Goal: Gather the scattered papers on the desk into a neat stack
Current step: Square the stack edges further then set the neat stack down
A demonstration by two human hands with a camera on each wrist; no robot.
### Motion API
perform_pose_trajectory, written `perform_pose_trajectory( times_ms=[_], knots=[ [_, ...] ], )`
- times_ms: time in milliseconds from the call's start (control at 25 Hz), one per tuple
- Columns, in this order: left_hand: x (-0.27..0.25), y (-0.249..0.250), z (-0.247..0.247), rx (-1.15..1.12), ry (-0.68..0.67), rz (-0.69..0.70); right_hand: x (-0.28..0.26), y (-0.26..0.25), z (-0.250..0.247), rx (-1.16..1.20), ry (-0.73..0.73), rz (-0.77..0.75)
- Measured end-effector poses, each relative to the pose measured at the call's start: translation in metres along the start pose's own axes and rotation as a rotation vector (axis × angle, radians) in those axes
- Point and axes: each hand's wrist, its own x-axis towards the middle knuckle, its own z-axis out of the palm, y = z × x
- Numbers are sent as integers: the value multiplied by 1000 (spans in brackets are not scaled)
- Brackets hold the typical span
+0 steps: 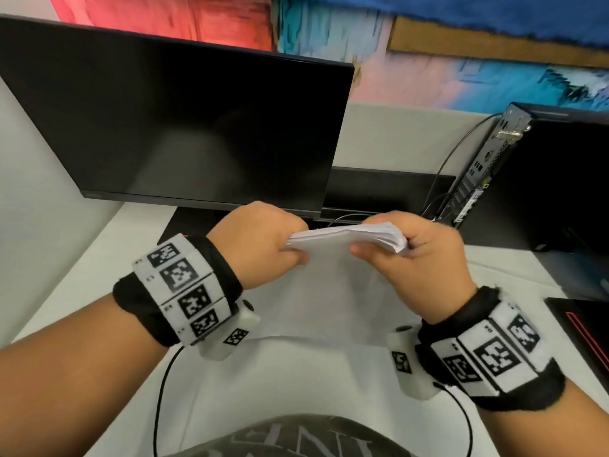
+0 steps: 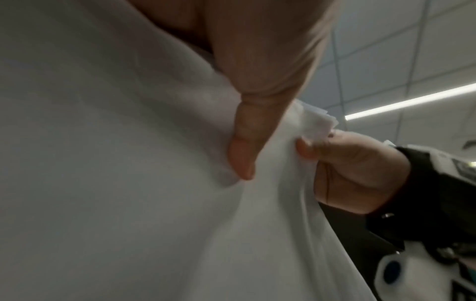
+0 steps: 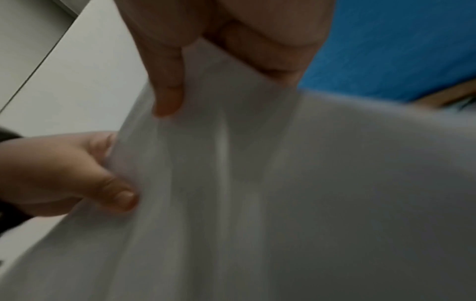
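A bundle of several white papers is held upright above the desk, its top edges fanned and uneven. My left hand grips the bundle's upper left corner, thumb in front. My right hand grips the upper right corner, thumb pressed on the front sheet. In the left wrist view my thumb pinches the paper, and the right hand shows at the ragged far corner. In the right wrist view my thumb lies on the sheet, with the left hand at the opposite edge.
A dark monitor stands just behind the papers on the white desk. A black computer case with cables stands at the right. A black object with red trim lies near the right edge. Thin black cables loop near my body.
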Motion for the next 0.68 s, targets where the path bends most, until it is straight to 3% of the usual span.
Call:
perform_pose_trajectory(
  times_ms=[80, 160, 280, 360, 400, 560, 680],
  knots=[
    [-6, -9, -7, -224, 115, -79, 8, 7, -16, -183, -127, 116],
    [-10, -21, -12, -464, 237, -189, 16, 22, -31, -189, -124, 292],
    [-11, -35, -11, -672, 273, -286, 19, 39, -37, 358, 20, 468],
    [-11, -36, -5, -853, 274, -345, 17, 40, -25, 769, 106, 476],
    [-12, -34, -1, -937, 296, -358, 14, 37, -16, 857, 147, 449],
    [-18, -16, 21, -1020, 526, -393, 7, 10, 8, 723, 357, 315],
    [-27, -3, 37, -1003, 556, -342, 6, 11, 13, 691, 377, 352]
  ],
)
